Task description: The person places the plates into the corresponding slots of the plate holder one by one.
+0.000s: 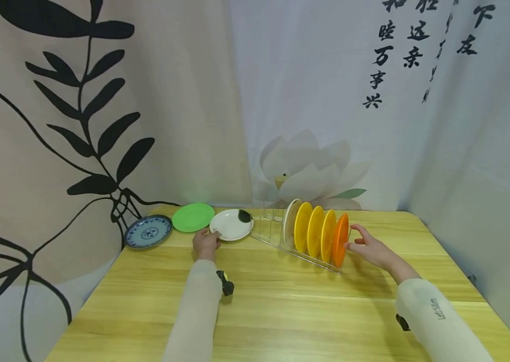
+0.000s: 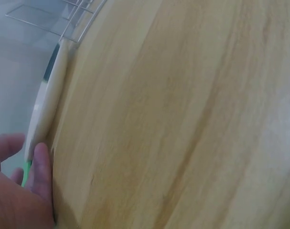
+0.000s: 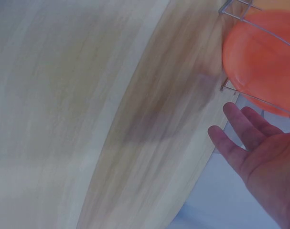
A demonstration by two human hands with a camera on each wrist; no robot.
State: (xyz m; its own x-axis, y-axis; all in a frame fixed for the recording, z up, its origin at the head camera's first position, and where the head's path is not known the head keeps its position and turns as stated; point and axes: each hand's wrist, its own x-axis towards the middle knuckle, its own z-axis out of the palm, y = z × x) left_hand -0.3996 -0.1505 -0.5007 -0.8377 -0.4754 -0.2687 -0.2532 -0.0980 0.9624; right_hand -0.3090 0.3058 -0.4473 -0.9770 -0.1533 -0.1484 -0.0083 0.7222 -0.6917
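Note:
At the back of the table, my left hand [image 1: 206,244] pinches the near left rim of a white plate [image 1: 229,227] with a dark patch. In the left wrist view, the rim of this plate [image 2: 47,100] sits between thumb and fingers. My right hand [image 1: 370,250] is at the right end of a wire dish rack [image 1: 273,244], beside an orange plate [image 1: 340,240]. Its fingers [image 3: 238,121] are spread and loosely bent; whether they touch the rack or plate is unclear. Yellow plates [image 1: 315,232] and a cream plate [image 1: 289,223] stand upright in the rack.
Left of the white plate lie a green plate [image 1: 193,217] and a blue patterned plate [image 1: 148,231]. Printed curtains [image 1: 182,125] hang behind the wooden table [image 1: 282,311]. The rack's left slots hold no plates.

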